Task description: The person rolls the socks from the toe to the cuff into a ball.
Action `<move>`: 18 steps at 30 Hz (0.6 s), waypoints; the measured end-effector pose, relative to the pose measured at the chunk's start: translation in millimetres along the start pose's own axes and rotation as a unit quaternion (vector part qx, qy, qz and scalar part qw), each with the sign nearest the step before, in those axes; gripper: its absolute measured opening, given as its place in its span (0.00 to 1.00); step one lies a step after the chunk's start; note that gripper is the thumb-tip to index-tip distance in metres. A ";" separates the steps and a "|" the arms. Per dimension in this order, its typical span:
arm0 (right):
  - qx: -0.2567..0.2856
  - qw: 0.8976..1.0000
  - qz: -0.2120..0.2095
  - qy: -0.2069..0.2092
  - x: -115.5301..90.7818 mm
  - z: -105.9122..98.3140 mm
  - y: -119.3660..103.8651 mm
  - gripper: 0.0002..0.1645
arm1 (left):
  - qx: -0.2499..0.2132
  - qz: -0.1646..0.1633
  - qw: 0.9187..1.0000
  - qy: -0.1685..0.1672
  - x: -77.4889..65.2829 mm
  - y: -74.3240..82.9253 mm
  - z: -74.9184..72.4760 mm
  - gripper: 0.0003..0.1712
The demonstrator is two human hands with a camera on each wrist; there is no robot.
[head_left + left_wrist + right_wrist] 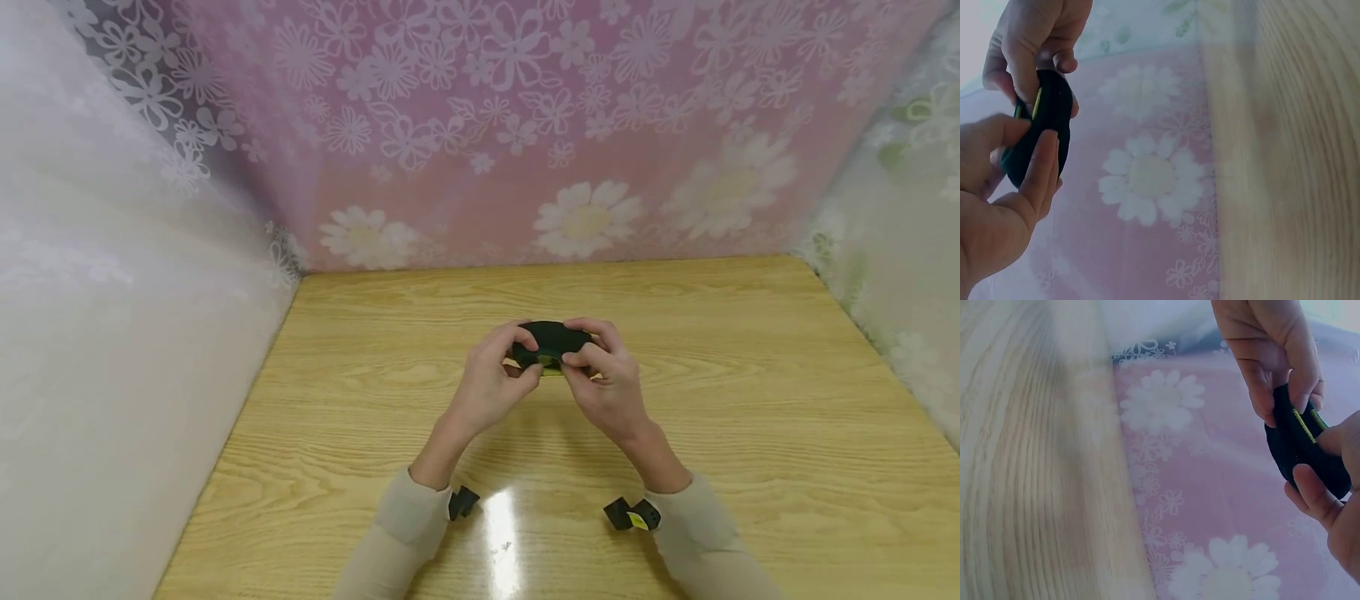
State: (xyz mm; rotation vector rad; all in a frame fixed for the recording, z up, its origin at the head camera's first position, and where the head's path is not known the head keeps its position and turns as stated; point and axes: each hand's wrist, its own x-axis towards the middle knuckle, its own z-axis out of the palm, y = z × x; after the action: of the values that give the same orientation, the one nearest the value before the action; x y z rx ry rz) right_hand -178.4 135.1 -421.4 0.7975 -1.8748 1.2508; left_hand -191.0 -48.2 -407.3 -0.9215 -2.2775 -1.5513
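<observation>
A small dark, rounded pouch-like case with yellow lines along its opening is held up above the table between both hands. My left hand pinches its left end with thumb and fingers. At the right end, my right hand grips it in the same manner. Seen from the left wrist, the dark case has digits of both hands at its yellow-edged slit. The right wrist view shows two yellow strips on the case, with a gap between them. Its inside cannot be made out.
The wood-grain table spreads beneath the hands. A pink flowered backdrop rises behind it, with pale sheets at the sides. Small black devices sit at both sleeve cuffs.
</observation>
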 end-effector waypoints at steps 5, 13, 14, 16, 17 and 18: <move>-0.011 1.000 -0.019 -0.015 0.1 1.3 1.7 0.16 | -0.020 -0.039 0.997 0.065 -0.7 -1.5 7.0 0.10; -0.068 0.994 -0.005 -0.085 -1.2 1.2 3.1 0.20 | -0.113 -0.073 0.981 0.139 -2.4 -3.8 16.3 0.11; -0.076 0.993 -0.007 -0.087 -1.5 1.4 3.2 0.20 | -0.121 -0.077 0.980 0.136 -2.3 -4.0 16.5 0.10; -0.083 0.993 -0.010 -0.081 -2.4 1.7 3.0 0.19 | -0.132 -0.081 0.982 0.112 -2.0 -4.4 15.4 0.09; -0.083 0.994 -0.011 -0.072 -2.8 1.6 2.7 0.18 | -0.132 -0.079 0.984 0.092 -1.9 -4.8 14.0 0.08; -0.080 0.995 -0.011 -0.060 -2.9 1.5 2.2 0.18 | -0.131 -0.075 0.986 0.069 -1.7 -5.5 12.4 0.08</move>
State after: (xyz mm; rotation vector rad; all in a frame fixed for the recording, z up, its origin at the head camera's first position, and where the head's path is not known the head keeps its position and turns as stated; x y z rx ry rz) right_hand -179.0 134.8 -425.3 0.8198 -2.0292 1.0445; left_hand -191.2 -39.0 -417.3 -0.6878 -2.1234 -1.9496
